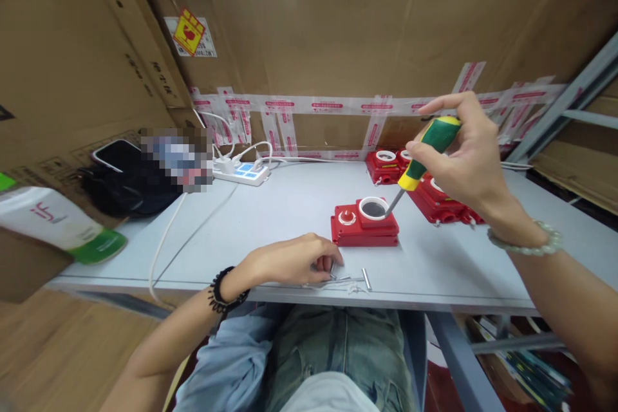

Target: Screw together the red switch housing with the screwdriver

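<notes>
A red box (364, 230) with a round white-rimmed hole and a small button lies in the middle of the light table (290, 206). My right hand (463, 154) grips a green and yellow screwdriver (425, 154), whose tip points down at the rim of the box's hole. My left hand (294, 261) rests near the table's front edge, fingers curled over several small metal screws (355, 280). Whether it pinches one is hidden.
More red boxes (386, 164) stand at the back, behind my right hand. A white power strip (241, 174) with cables, a black bag (128, 187) and a white and green bag (62, 225) lie at the left. Cardboard walls surround the table.
</notes>
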`<state>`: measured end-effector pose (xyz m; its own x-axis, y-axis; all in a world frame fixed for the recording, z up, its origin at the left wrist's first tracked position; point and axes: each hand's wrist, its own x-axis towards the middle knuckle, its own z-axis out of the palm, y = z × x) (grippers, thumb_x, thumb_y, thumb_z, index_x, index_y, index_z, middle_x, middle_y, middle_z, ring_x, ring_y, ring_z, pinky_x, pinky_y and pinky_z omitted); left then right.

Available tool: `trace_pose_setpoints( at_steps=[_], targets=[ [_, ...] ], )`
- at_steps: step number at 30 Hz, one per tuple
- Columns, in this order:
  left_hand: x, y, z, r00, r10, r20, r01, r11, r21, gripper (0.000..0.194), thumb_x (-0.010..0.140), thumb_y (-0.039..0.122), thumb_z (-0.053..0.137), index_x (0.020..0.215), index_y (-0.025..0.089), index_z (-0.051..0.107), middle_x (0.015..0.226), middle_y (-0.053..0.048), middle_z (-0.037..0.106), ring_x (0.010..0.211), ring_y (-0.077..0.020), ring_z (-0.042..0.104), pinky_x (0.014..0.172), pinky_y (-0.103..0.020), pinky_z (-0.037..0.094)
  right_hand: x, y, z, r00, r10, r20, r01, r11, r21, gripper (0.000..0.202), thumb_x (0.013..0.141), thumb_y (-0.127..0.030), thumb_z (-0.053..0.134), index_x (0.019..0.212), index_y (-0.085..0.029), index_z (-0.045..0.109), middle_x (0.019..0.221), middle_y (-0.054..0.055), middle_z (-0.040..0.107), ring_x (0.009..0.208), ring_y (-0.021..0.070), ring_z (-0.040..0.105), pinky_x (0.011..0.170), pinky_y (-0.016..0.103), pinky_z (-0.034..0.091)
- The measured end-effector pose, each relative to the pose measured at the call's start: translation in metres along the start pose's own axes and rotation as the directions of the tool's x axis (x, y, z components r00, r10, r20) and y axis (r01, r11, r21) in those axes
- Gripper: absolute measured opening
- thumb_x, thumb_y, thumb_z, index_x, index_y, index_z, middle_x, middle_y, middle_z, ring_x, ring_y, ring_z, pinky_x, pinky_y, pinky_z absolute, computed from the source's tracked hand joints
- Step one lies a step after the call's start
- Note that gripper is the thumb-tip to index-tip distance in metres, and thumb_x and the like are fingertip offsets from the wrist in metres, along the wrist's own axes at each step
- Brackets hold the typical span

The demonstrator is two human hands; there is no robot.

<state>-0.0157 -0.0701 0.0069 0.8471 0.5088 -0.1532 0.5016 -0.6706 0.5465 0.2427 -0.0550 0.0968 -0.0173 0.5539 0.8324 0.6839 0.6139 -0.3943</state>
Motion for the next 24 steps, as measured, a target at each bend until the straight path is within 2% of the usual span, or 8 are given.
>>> trace_pose_setpoints(
  at_steps=[3, 8, 17, 20, 22, 24],
  targets=[
    [0.001, 0.004, 0.0, 1.0, 0.012, 0.014, -0.011, 1.0, -0.012, 0.026, 0.084, 0.014, 0.061, 0.109, 0.014, 0.068, 0.098, -0.007, 0.07, 0.082, -0.0153, 0.066, 0.076, -0.024, 0.051, 0.0, 0.002, -0.001, 1.0, 0.003, -0.007, -0.003, 1.0, 0.016, 0.038, 0.066, -0.014, 0.069, 0.1, -0.025, 0.056, 0.065, -0.006, 0.054, 0.057, 0.0132, 0.053, 0.053, 0.031, 0.042],
    [-0.005, 0.002, 0.001, 0.993, 0.055, -0.107, -0.049, 0.997, 0.06, 0.025, 0.093, 0.019, 0.051, 0.114, 0.017, 0.065, 0.115, -0.01, 0.065, 0.099, -0.0197, 0.064, 0.09, -0.031, 0.049, -0.001, 0.005, -0.004, 0.999, 0.024, -0.048, -0.023, 1.0, 0.009, 0.037, 0.067, -0.015, 0.067, 0.1, -0.027, 0.055, 0.065, -0.006, 0.055, 0.054, 0.0129, 0.051, 0.052, 0.031, 0.042],
    [-0.006, 0.005, 0.005, 0.988, 0.147, -0.046, -0.149, 0.988, -0.043, 0.029, 0.095, 0.013, 0.043, 0.114, 0.019, 0.063, 0.115, -0.008, 0.068, 0.104, -0.018, 0.064, 0.095, -0.03, 0.048, -0.004, 0.007, -0.006, 0.998, 0.032, -0.059, -0.034, 0.999, -0.032, 0.038, 0.067, -0.015, 0.069, 0.1, -0.026, 0.056, 0.064, -0.006, 0.054, 0.053, 0.0135, 0.049, 0.05, 0.031, 0.039],
    [-0.008, 0.005, 0.001, 0.974, 0.175, -0.144, -0.181, 0.983, -0.032, 0.026, 0.097, 0.018, 0.043, 0.116, 0.02, 0.06, 0.115, -0.007, 0.066, 0.106, -0.0185, 0.062, 0.097, -0.032, 0.046, -0.005, 0.008, -0.006, 0.996, 0.01, -0.083, -0.013, 0.999, -0.031, 0.036, 0.066, -0.013, 0.067, 0.097, -0.026, 0.055, 0.063, -0.007, 0.052, 0.052, 0.0124, 0.046, 0.051, 0.031, 0.039],
    [-0.005, 0.003, -0.003, 0.94, 0.2, -0.275, -0.204, 0.979, 0.015, 0.025, 0.097, 0.022, 0.046, 0.118, 0.02, 0.057, 0.119, -0.008, 0.063, 0.112, -0.0198, 0.058, 0.102, -0.035, 0.044, -0.006, 0.009, -0.004, 0.995, -0.01, -0.102, 0.008, 1.0, -0.013, 0.033, 0.066, -0.01, 0.063, 0.095, -0.025, 0.055, 0.065, -0.006, 0.053, 0.054, 0.0123, 0.048, 0.054, 0.031, 0.041],
    [0.002, 0.0, -0.006, 0.898, 0.204, -0.391, -0.186, 0.979, 0.084, 0.031, 0.095, 0.028, 0.051, 0.125, 0.02, 0.052, 0.129, -0.011, 0.056, 0.123, -0.0228, 0.051, 0.108, -0.04, 0.04, -0.008, 0.01, -0.002, 0.997, -0.025, -0.075, 0.023, 0.999, -0.028, 0.029, 0.068, -0.007, 0.057, 0.091, -0.024, 0.055, 0.069, -0.005, 0.055, 0.058, 0.0129, 0.051, 0.058, 0.031, 0.042]
  ],
)
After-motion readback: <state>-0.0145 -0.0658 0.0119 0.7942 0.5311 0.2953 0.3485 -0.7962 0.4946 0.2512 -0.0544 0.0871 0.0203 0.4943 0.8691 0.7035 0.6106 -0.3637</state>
